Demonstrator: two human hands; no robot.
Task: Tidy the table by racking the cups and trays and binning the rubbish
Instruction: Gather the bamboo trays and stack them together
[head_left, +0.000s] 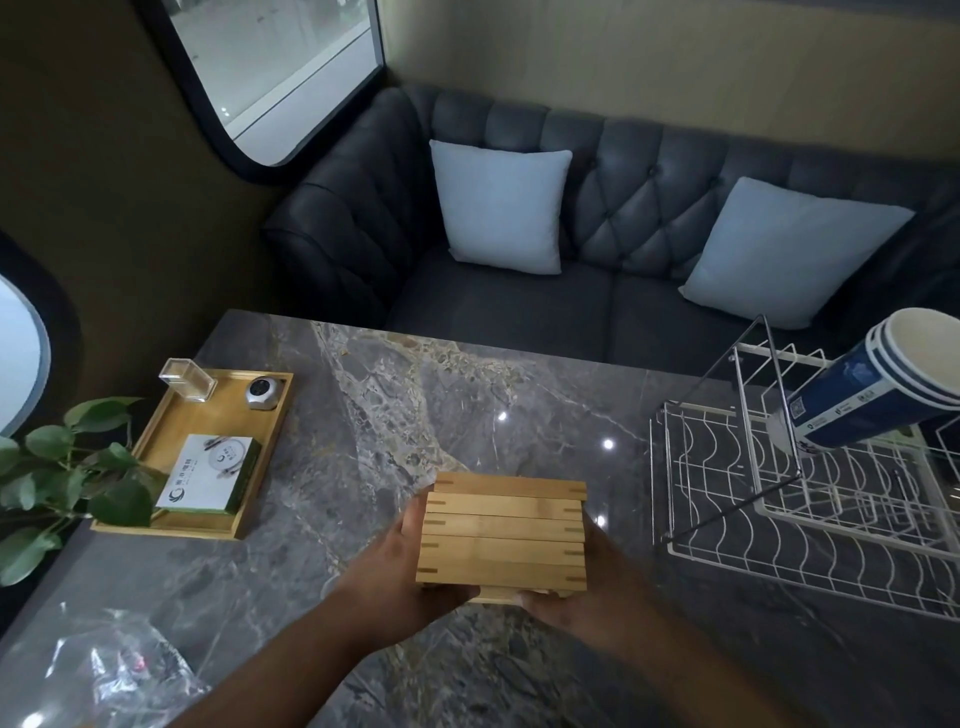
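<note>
A stack of several small bamboo trays stands on edge above the grey marble table, held between both hands. My left hand presses its left side and wraps under the near edge. My right hand grips the right side and near edge. A white wire rack stands on the table to the right. A stack of blue-and-white paper cups lies tilted on the rack's upper rails. A crumpled clear plastic bag lies at the near left corner.
A large bamboo tray at the left holds a clear acrylic box, a small round silver device and a white-and-green box. A leafy plant overhangs the left edge. Behind the table stands a dark tufted sofa with two pale cushions.
</note>
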